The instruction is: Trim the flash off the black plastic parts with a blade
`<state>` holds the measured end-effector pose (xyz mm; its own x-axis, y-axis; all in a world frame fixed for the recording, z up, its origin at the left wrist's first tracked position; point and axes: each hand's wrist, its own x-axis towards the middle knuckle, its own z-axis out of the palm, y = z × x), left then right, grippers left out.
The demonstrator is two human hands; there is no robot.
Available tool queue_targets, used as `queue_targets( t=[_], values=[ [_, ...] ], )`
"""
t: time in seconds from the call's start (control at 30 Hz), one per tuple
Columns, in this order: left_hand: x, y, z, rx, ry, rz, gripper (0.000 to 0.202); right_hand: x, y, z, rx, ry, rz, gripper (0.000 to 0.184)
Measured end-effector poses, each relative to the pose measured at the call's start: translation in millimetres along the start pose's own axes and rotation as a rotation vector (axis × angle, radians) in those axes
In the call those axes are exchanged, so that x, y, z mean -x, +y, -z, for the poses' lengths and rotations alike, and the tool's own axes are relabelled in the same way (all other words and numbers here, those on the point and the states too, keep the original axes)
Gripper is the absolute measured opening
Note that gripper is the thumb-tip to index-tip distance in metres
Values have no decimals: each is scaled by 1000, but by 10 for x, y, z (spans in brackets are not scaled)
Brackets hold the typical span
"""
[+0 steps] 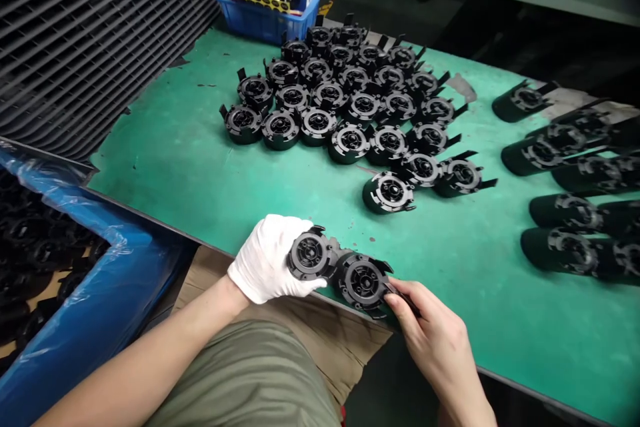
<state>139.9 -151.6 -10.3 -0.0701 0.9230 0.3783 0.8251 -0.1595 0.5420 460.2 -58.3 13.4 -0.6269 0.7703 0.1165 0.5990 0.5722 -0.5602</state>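
Note:
My left hand [267, 257], in a white glove, is closed round a round black plastic part [310, 255] at the near edge of the green table [200, 167]. My bare right hand [433, 333] pinches the edge of a second round black part [363, 280] that touches the first. Both parts face up and show concentric rings. Farther back on the green mat, several of the same black parts [350, 100] lie in rows.
Stacks of black parts lying on their sides [575, 180] fill the table's right side. A blue bin [267, 13] stands at the back. A dark slatted stack [90, 33] rises at the left. A blue-lined box of parts [60, 267] sits at my lower left.

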Motion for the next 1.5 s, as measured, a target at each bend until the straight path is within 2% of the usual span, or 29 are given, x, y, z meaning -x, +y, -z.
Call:
queue_targets(
  t=[0.13,0.37,0.67,0.97,1.17,1.27,1.37,1.5],
  values=[
    [-20,-2,41,24,-72,69,90,-31,-85,-17,-39,28,-40,25],
    [-99,14,102,75,-145,65,79,-35,-147,-40,-58,72,-48,29],
    [-134,44,120,29,-113,25,78,-38,-102,-61,-41,56,-29,31],
    [-59,17,113,29,-120,115,85,-25,-95,-68,-81,62,-24,25],
    [-120,71,95,82,-177,119,75,13,-100,-58,-106,34,-44,12],
    [-92,69,46,71,-115,149,83,-83,-114,-35,-101,35,17,15],
    [-41,61,-34,41,-3,159,92,-260,-77,12,-104,-50,78,10],
    [-17,56,-135,81,131,227,93,-616,80,-23,-79,-133,134,13]
  ],
)
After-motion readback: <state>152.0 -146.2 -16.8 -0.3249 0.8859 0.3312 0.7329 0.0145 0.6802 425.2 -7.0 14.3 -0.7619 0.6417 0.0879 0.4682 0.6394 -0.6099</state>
